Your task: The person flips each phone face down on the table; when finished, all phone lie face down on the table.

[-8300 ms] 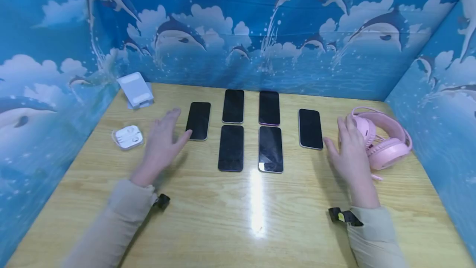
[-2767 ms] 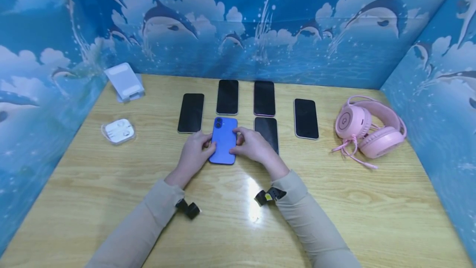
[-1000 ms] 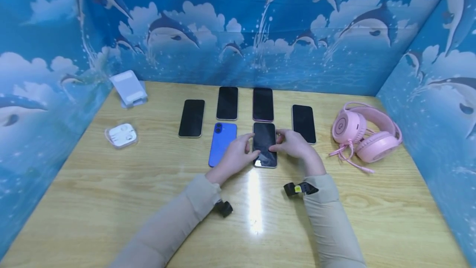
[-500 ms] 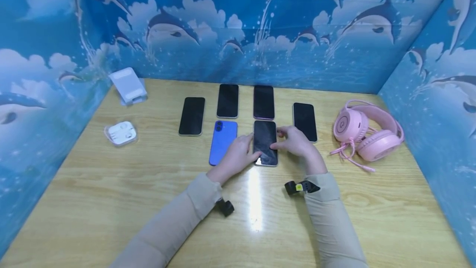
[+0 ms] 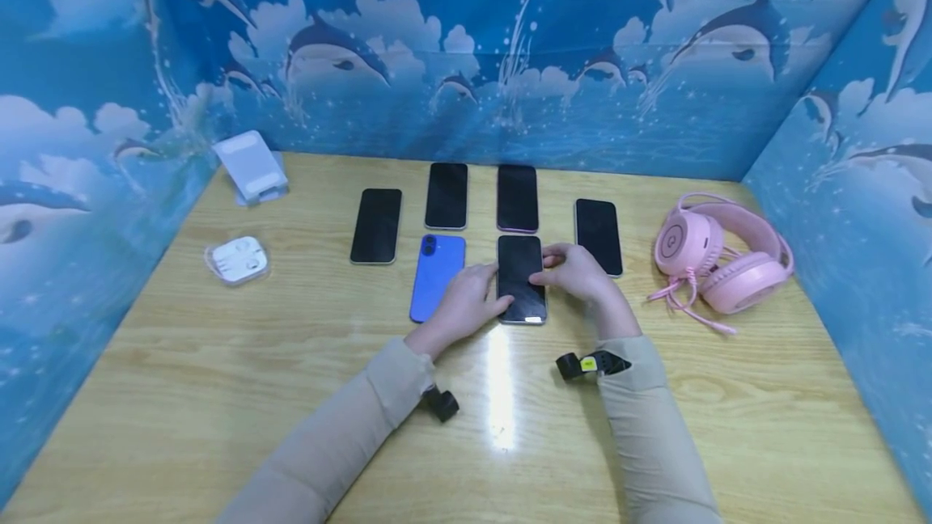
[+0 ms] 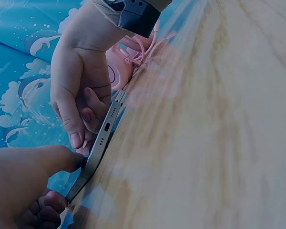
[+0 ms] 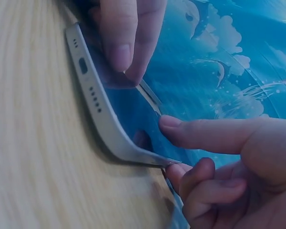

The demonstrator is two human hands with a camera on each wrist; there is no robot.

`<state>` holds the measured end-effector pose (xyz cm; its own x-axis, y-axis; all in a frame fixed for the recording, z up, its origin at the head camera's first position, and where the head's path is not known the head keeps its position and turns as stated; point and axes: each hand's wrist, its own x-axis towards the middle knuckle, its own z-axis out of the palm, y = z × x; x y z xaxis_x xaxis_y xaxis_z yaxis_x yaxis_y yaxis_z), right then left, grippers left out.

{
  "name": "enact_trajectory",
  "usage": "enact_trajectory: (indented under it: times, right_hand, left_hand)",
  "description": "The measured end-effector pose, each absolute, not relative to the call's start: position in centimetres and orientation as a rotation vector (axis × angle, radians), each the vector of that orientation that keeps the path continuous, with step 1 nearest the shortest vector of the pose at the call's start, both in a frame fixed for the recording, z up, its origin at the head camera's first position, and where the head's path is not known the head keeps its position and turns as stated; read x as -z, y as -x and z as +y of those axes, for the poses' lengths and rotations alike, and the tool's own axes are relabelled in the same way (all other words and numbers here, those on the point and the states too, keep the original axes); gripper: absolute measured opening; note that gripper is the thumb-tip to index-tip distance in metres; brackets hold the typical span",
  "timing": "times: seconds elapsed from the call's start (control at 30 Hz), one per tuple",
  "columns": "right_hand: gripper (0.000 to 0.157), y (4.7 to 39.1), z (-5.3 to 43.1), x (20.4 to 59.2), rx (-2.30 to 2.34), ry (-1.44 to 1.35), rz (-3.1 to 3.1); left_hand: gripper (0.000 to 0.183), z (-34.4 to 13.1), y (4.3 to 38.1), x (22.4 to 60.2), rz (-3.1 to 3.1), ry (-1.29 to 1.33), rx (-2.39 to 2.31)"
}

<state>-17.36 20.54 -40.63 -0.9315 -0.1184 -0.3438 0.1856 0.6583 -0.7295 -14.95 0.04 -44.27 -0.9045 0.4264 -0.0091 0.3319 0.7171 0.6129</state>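
Both hands are at one black-screened smartphone (image 5: pixel 520 269), lying face up in the near row. My left hand (image 5: pixel 466 302) holds its left edge, thumb on the screen. On the opposite edge my right hand (image 5: pixel 578 272) pinches it, thumb over the screen and fingers at the side. The right wrist view shows the pale metal frame of the smartphone (image 7: pixel 93 93) with its charging port; a fingertip sits at the edge's underside. In the left wrist view the smartphone (image 6: pixel 102 136) is seen end-on. A blue smartphone (image 5: pixel 435 277), back up, lies just left, partly behind my left hand.
Face-up smartphones (image 5: pixel 446 196), (image 5: pixel 518 199) lie behind, with another smartphone (image 5: pixel 376 226) left and a smartphone (image 5: pixel 599 237) right. Pink headphones (image 5: pixel 721 253) rest at right. Cased earphones (image 5: pixel 240 259) and a white stand (image 5: pixel 252 166) are at left. Dolphin-print cloth (image 5: pixel 466 47) encloses the table.
The near-left smartphone was turned from screen up to blue back up. Both hands then moved right to the neighbouring smartphone. In the last half second, the glare on its screen has shifted.
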Motion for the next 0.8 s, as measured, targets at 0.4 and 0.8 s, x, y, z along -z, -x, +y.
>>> enact_trajectory:
  times: [0.4,0.8]
  right_hand:
    - [0.048,17.3,20.7,39.8,1.373,-0.094,2.388]
    - [0.041,16.6,20.0,38.1,1.498,0.087,2.362]
  left_hand:
    - [0.063,0.0,14.9,44.2,2.773,-0.614,-0.974]
    - [0.054,-0.2,15.0,44.2,2.739,-0.585,-1.146]
